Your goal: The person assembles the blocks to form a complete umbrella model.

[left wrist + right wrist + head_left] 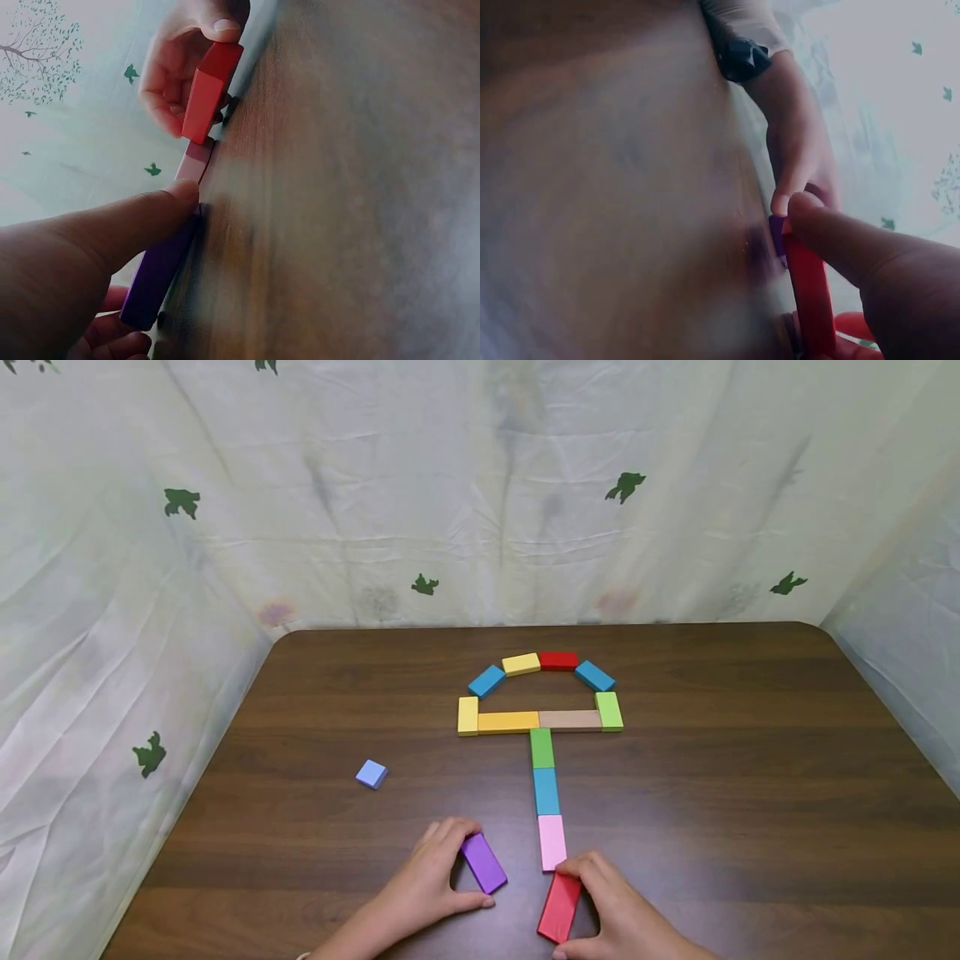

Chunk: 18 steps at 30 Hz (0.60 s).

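Note:
My right hand (618, 910) pinches a red block (559, 907) by its two ends, thumb at the near end and fingers at the far end. The red block lies slightly tilted, its far end right at the near end of a pink block (552, 843). To the left, my left hand (427, 881) grips a purple block (484, 863) lengthwise between thumb and fingers, low over the table. In the left wrist view the thumb presses one end of the purple block (161, 274). Beyond the pink block, a blue block (546, 791) and a green block (542, 748) continue the line.
A yellow-orange block (508, 722) and a tan block (570, 720) form a crossbar at the line's top. Several coloured blocks, including a red one (558, 662), arch above it. A small light-blue block (371, 774) lies apart on the left of the brown table (750, 793).

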{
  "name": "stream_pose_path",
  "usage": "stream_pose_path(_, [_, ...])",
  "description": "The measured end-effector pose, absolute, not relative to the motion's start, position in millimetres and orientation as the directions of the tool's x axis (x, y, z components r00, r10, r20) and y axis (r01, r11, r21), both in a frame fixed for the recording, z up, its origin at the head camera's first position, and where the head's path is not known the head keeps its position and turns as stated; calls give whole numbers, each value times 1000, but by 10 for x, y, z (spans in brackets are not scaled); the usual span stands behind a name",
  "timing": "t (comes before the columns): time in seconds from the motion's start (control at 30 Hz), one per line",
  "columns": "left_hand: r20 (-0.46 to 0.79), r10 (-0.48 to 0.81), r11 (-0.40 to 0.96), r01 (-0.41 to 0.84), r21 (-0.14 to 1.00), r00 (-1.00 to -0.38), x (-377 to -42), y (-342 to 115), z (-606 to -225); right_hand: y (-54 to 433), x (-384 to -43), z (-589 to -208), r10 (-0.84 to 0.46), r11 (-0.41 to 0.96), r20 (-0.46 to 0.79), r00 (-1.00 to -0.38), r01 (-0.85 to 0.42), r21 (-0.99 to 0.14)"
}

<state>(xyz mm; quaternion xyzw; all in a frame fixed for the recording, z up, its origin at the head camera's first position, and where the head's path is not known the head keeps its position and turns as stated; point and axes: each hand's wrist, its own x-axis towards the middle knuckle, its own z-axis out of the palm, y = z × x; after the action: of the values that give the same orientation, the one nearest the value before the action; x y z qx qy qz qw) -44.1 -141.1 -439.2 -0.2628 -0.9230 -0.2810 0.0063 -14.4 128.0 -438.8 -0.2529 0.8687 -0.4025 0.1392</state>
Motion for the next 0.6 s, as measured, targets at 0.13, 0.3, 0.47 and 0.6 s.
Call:
stream_pose_path(0.13, [171,486,704,500,505,-857,-439,-1408,-4394,1263,-136,-4380,-555,577,-52,-831,-339,-743])
stream_pose_path(0.3, [162,487,704,495,509,-858,-438,-1411,-4395,1250,-123,-4377,-550,599,-43,-834,-358,-716])
stream_pose_path(0.47, [159,493,701,499,510,-855,-442,-1419,-4393,1267,-126,-4383,-555,539,30,-831,-386,-749])
stream_pose_path(0.6, [154,502,694,502,516,-851,-444,-1434,-4386,1316,-150,-4388,-577,437,130,-806,-439,-785])
